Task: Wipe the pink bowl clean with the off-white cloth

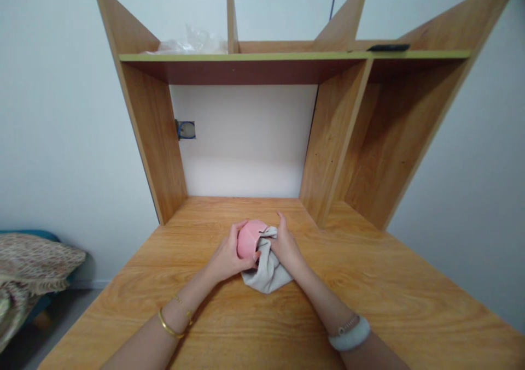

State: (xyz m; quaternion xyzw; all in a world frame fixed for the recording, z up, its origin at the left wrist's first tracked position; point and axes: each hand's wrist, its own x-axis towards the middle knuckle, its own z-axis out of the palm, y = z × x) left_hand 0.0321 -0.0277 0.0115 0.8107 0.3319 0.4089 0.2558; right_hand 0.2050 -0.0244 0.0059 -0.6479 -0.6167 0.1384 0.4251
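My left hand (234, 252) is wrapped around a pink bowl (248, 240), thumb near its rim and fingers along its far side. The bowl is tipped so that its opening faces right. A light grey cloth (268, 269) is partly pushed into the opening, and the rest hangs down to the desk. On the right, my right hand (286, 244) grips the cloth at the bowl's mouth, with one finger or thumb pointing up. Its other fingers are hidden by the cloth and the bowl.
Both hands are over a wooden desk (361, 299). A wooden shelf unit (266, 58) stands at its back, bearing a clear plastic bag (192, 42) and a dark flat object (389, 47). An uncovered wall socket box (186, 130) shows behind. A fringed woven cover (36, 260) lies at the left.
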